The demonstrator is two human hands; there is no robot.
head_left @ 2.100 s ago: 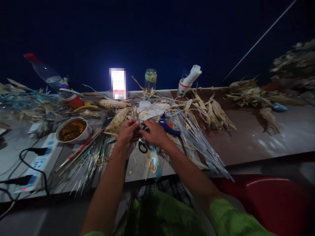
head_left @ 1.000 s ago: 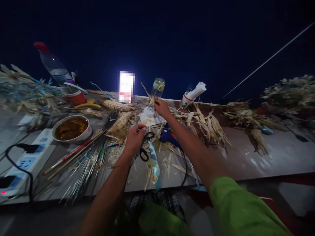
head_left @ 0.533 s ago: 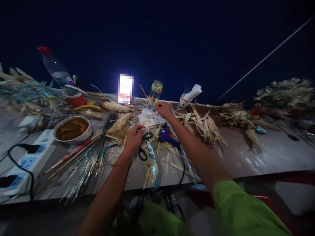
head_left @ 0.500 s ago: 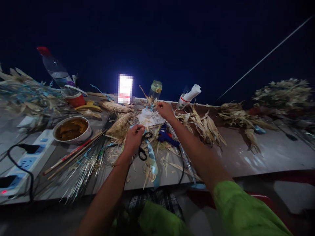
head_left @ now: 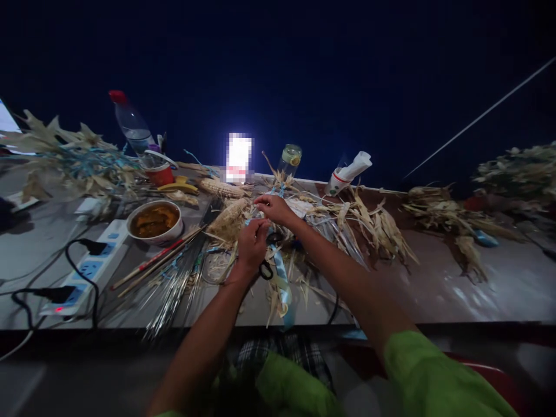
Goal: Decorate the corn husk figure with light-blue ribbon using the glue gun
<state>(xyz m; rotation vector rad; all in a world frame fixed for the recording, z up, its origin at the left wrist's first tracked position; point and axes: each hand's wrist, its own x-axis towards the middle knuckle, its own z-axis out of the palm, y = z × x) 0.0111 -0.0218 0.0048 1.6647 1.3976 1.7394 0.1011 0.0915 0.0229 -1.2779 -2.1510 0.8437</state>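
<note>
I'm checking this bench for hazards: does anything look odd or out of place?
Yes: a bowl of brown liquid stands right beside the power strip, with black plugs in and its red light lit, an odd spot for liquid.

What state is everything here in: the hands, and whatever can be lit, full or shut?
Left hand: fingers bent together; anything held is too small to tell.
Right hand: fingers bent; grip unclear.
Scissors: partly hidden; open or shut unclear.
Power strip: black plugs in, red light on.
Bowl: holding brown liquid.
Plastic bottle: red cap on, partly filled.
Paper cup: holding rolled paper.
Screen: lit, contents blurred.
</note>
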